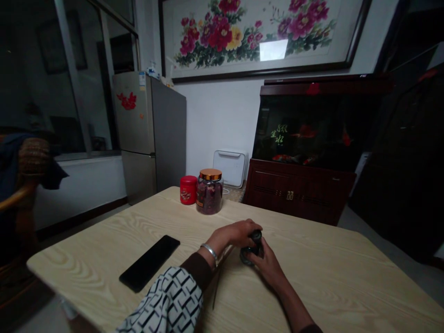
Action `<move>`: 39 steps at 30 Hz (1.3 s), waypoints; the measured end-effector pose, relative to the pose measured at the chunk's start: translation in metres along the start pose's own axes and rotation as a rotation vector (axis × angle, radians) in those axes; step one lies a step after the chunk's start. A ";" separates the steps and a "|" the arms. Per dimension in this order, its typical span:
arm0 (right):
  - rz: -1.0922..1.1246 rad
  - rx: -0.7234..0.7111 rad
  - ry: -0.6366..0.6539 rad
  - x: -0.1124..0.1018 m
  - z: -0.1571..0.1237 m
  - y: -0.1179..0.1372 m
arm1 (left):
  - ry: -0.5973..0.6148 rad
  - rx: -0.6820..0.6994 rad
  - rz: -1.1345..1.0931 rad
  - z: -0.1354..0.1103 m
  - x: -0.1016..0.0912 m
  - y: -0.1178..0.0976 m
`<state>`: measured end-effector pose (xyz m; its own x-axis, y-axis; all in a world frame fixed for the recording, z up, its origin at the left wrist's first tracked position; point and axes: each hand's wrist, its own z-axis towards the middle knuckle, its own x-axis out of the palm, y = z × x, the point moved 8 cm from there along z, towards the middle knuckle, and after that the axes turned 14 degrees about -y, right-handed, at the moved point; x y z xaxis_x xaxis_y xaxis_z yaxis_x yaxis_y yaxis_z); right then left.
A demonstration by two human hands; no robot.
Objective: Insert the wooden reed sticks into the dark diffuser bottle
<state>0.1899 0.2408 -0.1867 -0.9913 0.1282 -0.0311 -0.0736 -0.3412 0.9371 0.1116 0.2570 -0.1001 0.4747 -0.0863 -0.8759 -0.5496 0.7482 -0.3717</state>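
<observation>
In the head view, a small dark, glossy object [247,257] stands on or just above the light wooden table [333,273]. It has a round top piece and a wider round base; its exact kind is unclear. My left hand [239,232], with a silver bangle at the wrist, reaches over from the left, its fingers closed around the top piece. From the right, my right hand [269,264] grips the object lower down, thumb and fingers around its middle. A thin dark stick [215,291] lies beside my left wrist, partly hidden by it.
A black phone-like slab [150,263] lies left of my left arm. Toward the table's far edge stand a red canister [188,190] and a clear jar [209,196] with a copper lid and dark purple contents. Beyond are a fridge [169,134] and a fish tank [305,127].
</observation>
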 end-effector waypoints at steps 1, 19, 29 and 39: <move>-0.007 -0.002 0.001 0.000 -0.001 -0.001 | -0.004 -0.032 0.035 0.000 -0.001 0.000; -0.152 -0.004 -0.114 -0.004 0.001 -0.011 | -0.031 -0.152 0.406 0.004 -0.022 -0.015; -0.144 -0.027 -0.120 -0.004 0.000 -0.009 | 0.139 0.027 0.380 0.001 -0.013 -0.024; -0.137 -0.020 -0.112 -0.004 0.000 -0.012 | 0.085 -0.101 0.481 0.003 -0.018 -0.020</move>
<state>0.1952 0.2444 -0.1978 -0.9536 0.2770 -0.1180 -0.2102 -0.3316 0.9197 0.1165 0.2457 -0.0757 0.0961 0.1963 -0.9758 -0.7586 0.6492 0.0559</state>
